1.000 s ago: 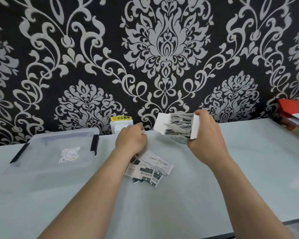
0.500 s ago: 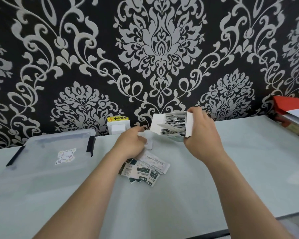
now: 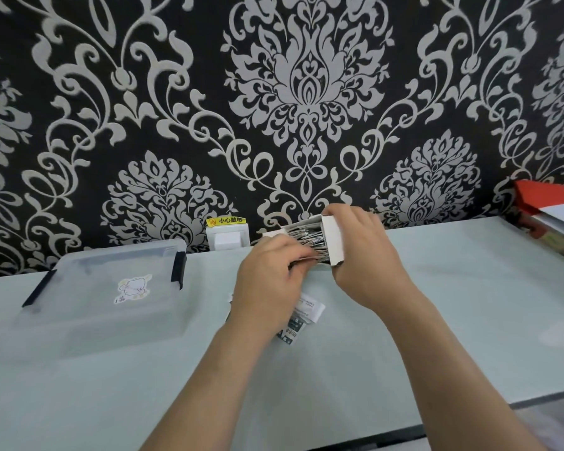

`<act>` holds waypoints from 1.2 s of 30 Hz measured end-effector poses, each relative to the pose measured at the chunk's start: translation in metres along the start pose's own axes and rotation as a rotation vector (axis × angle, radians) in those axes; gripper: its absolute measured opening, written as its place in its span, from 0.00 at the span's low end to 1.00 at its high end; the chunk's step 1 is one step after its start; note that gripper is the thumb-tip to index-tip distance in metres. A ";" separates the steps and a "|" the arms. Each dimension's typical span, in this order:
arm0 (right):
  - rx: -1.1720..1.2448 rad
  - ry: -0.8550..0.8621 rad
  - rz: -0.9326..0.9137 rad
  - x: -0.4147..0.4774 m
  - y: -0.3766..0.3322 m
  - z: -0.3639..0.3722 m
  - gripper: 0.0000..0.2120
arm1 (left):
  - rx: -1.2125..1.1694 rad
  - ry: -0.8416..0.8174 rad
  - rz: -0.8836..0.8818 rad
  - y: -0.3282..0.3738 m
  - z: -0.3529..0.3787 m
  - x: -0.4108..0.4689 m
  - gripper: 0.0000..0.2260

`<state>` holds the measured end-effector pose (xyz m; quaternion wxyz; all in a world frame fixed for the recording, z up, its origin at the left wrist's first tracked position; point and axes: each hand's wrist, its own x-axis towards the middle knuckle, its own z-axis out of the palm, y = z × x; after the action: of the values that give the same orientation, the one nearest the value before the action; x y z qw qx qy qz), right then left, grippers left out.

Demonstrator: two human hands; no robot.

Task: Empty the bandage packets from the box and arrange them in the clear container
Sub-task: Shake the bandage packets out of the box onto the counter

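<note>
Right hand (image 3: 365, 255) grips box (image 3: 334, 242), frame centre, mouth facing left. Left hand (image 3: 267, 278), fingers curled, pinches packets (image 3: 302, 237) at that mouth; loose packets (image 3: 302, 317) lie below.

I see a white box (image 3: 332, 242), white packets (image 3: 302, 317) printed dark, a clear container (image 3: 95, 323) with black clips (image 3: 178, 270), a pale grey-green desk (image 3: 469, 304), black wallpaper (image 3: 79, 27) patterned in silver damask.
</note>
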<state>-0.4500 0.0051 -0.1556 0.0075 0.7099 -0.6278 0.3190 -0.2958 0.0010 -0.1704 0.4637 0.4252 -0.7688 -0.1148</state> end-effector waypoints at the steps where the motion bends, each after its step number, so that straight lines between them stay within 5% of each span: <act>1: 0.006 -0.001 -0.005 0.000 0.000 0.000 0.34 | -0.001 0.010 0.015 0.000 0.000 0.001 0.06; 4: 0.003 -0.011 -0.016 0.000 0.004 0.002 0.34 | -0.060 0.053 -0.020 0.002 -0.004 0.002 0.06; 9: -0.003 -0.003 0.090 0.000 0.023 -0.006 0.33 | -0.245 0.165 -0.405 -0.001 -0.031 0.009 0.09; 13: 0.036 0.030 0.148 0.001 0.032 -0.010 0.33 | 0.114 -0.142 -0.583 -0.023 -0.043 0.009 0.12; 16: 0.085 0.033 0.121 0.001 0.028 -0.010 0.32 | 0.335 -0.113 -0.371 -0.016 -0.035 0.003 0.18; 20: 0.148 0.037 0.049 0.001 0.014 -0.006 0.34 | 0.166 -0.009 -0.042 0.000 -0.024 0.007 0.06; 36: 0.114 -0.021 -0.094 -0.001 0.002 -0.009 0.32 | 0.129 0.000 0.017 -0.005 -0.016 0.006 0.08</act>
<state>-0.4562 0.0092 -0.1494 -0.0246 0.7411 -0.5748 0.3460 -0.2814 -0.0028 -0.1612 0.4363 0.4475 -0.7782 -0.0610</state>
